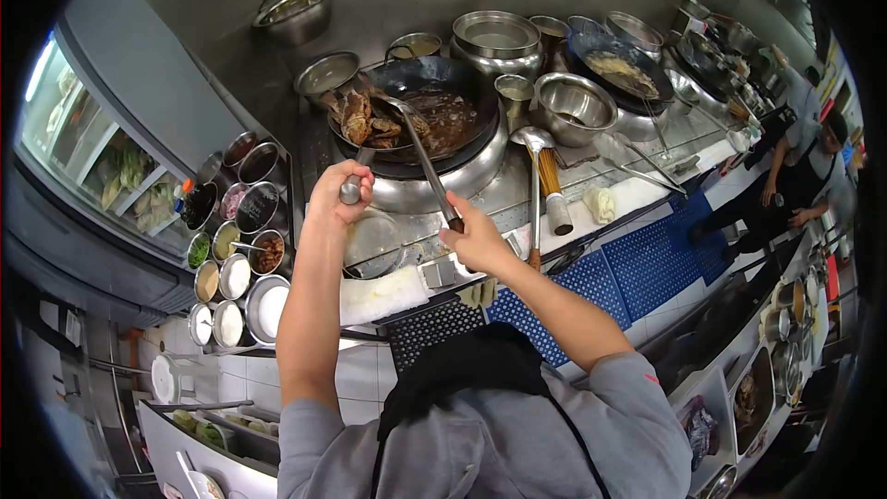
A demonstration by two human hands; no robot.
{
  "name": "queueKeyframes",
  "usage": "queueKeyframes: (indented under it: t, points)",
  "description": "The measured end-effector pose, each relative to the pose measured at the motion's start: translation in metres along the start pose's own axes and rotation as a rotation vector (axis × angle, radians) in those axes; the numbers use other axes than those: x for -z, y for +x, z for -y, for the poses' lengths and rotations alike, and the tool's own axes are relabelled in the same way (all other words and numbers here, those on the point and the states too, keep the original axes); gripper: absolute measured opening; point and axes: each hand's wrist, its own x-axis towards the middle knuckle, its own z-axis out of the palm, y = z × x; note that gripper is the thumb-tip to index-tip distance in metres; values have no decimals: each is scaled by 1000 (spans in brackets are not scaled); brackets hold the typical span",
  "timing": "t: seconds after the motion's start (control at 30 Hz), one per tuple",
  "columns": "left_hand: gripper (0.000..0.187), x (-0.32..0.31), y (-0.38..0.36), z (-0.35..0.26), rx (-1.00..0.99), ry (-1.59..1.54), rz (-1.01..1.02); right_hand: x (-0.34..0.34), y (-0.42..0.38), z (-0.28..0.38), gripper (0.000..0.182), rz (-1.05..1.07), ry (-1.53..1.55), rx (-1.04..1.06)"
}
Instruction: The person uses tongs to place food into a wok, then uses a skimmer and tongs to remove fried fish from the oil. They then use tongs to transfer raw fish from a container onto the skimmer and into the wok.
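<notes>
A black wok (471,83) sits on a round steel burner ring (462,183), with dark bubbling sauce (443,120) in it. Browned chunks of food (357,118) lie at its left side. My left hand (340,192) is closed around a metal-ended handle that reaches up to the wok's near left edge. My right hand (476,238) grips the dark handle end of a long ladle (427,159), whose head is in the wok beside the food. Which utensil or pan the left handle belongs to is hard to make out.
Bowls of ingredients (261,208) stand at the left. Right of the wok are a steel bowl (575,109), a bamboo brush (552,187), another ladle (532,143) and a second wok (621,69). White towels (383,296) line the counter edge. Another person (804,176) stands far right.
</notes>
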Motion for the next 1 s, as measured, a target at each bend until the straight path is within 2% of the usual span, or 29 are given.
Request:
queueKeyframes:
  t: [0.03,0.17,0.3,0.33,0.47,0.53,0.6,0.67,0.7,0.8,0.83,0.93,0.97,1.0]
  points:
    - [7,0,-1,-2,14,5,-24,4,-5,21,71,42,247,-113]
    - [10,17,3,-1,27,-113,50,18,0,22,71,62,469,-173]
    - [19,40,3,7,14,-190,157,68,4,16,67,78,672,-255]
    - [16,39,1,10,4,-193,151,81,2,23,67,82,709,-268]
    - [8,30,5,28,-36,-161,135,72,-5,29,69,120,458,-218]
    - [6,25,14,35,-82,-98,101,53,-12,35,72,65,611,-268]
    - [6,21,17,38,-79,-120,106,32,-25,38,72,26,466,-262]
    - [6,19,21,40,-69,-123,121,10,-29,9,73,36,349,-143]
    - [5,15,22,40,-70,-139,100,6,-28,-10,72,12,132,-72]
    - [5,22,21,37,-66,-144,98,30,-15,-48,71,-46,-235,149]
    - [5,22,14,35,-76,-182,130,42,-22,-23,69,-28,-257,53]
    - [13,33,17,32,-17,-264,205,61,-22,2,69,12,-497,72]
    - [10,34,17,33,-20,-256,217,64,-21,14,70,45,-584,97]
    - [9,34,15,34,-24,-248,229,67,-17,13,71,26,-658,209]
